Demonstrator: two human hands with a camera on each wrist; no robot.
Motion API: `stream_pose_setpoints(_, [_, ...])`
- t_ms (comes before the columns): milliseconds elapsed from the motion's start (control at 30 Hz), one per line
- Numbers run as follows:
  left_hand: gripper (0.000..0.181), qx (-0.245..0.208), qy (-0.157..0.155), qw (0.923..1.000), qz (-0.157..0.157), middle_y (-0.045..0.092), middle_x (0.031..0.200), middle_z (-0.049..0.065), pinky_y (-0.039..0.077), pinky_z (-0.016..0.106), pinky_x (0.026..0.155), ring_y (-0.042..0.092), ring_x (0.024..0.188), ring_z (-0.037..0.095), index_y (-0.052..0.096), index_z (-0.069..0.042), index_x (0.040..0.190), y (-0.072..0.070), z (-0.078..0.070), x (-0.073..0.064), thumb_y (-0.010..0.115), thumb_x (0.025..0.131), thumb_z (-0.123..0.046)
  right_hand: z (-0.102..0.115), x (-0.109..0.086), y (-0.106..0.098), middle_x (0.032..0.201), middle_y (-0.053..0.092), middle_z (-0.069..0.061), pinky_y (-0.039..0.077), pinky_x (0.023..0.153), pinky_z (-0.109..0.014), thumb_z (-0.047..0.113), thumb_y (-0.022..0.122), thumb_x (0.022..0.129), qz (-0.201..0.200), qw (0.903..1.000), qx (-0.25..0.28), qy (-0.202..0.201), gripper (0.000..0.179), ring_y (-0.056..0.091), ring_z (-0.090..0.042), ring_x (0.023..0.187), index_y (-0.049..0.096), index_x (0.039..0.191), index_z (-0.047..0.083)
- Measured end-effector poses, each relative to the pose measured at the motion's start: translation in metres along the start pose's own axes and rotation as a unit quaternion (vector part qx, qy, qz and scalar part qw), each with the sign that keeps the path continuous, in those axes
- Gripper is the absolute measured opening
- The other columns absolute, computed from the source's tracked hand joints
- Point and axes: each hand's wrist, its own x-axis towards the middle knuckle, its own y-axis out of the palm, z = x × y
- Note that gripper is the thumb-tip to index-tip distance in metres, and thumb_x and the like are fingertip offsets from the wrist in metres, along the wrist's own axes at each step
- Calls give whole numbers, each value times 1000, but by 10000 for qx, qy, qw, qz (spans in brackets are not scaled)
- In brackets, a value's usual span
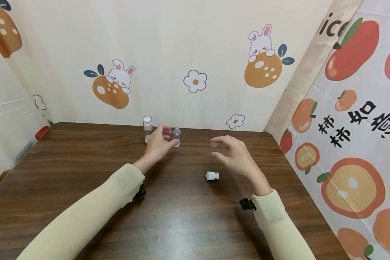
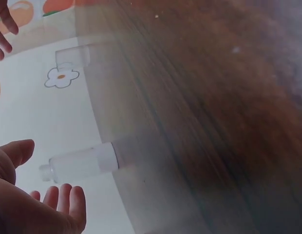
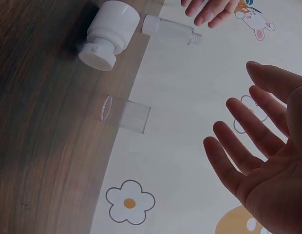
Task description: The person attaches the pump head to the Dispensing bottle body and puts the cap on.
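Observation:
My left hand (image 1: pixel 158 145) reaches near a small clear bottle (image 1: pixel 177 133) that stands uncapped, its threaded neck bare. In the left wrist view, thumb and fingers are spread at this bottle (image 2: pixel 78 165) without gripping it. My right hand (image 1: pixel 235 155) is held above the table, fingers relaxed and apart. Near its fingertips stands a clear cylindrical cap (image 3: pixel 126 114), faint in the head view. Closer to me, a white pump head (image 1: pixel 212 176) lies on its side; it looms large as the white pump top (image 3: pixel 112 29) in the right wrist view.
A second clear bottle (image 1: pixel 147 124), with a white top under a clear cap, stands beyond my left hand and is partly covered by it. The dark wooden table (image 1: pixel 175 220) ends at a printed curtain (image 1: pixel 162 47) behind. Another printed cloth (image 1: pixel 354 144) hangs on the right.

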Motion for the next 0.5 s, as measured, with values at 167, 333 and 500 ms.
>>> stream_pose_setpoints(167, [59, 74, -162, 9998, -80, 63, 140, 17, 52, 47, 106, 64, 125, 36, 53, -3, 141, 7, 1, 6, 83, 92, -17, -3, -1, 1, 127, 73, -1, 54, 103, -42, 14, 84, 93, 51, 10000, -14, 19, 40, 66, -23, 123, 72, 131, 11])
stream_pose_setpoints(333, [60, 131, -334, 9994, -16, 61, 142, 16, 51, 47, 106, 62, 125, 35, 51, -5, 142, 13, 5, 11, 82, 93, -19, -5, -2, 1, 127, 73, -1, 55, 103, -42, 15, 84, 93, 56, 10000, -45, 31, 40, 66, -20, 124, 72, 131, 9])
stream_pose_setpoints(500, [60, 62, -501, 9987, 89, 59, 145, 17, 50, 47, 108, 61, 128, 35, 50, -5, 143, 19, 7, 15, 81, 94, -19, -7, -4, 0, 128, 74, -3, 54, 104, -42, 15, 84, 94, 85, 9999, -45, 64, 40, 66, -21, 124, 72, 131, 8])
